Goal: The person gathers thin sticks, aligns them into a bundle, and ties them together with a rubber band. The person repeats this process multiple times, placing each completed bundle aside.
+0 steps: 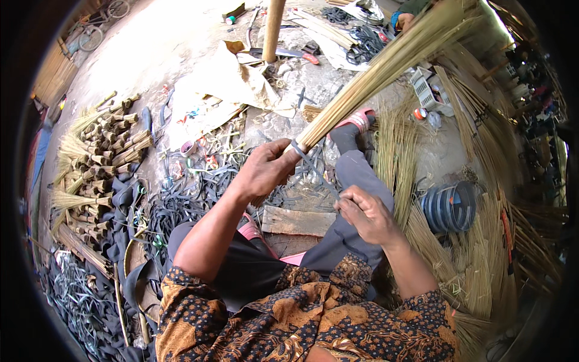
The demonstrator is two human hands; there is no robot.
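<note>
Our left hand (265, 168) grips the straw bundle (374, 75); our right hand (365, 214) pinches the dark strap (316, 170) taut. Slack could let the wrap unwind.

Bright daylight is cast over the far ground (163, 42), which is washed out by glare. Soft shadows are seen near the lap. Edges are bent and darkened by fisheye distortion; the centre is rendered sharp.
</note>
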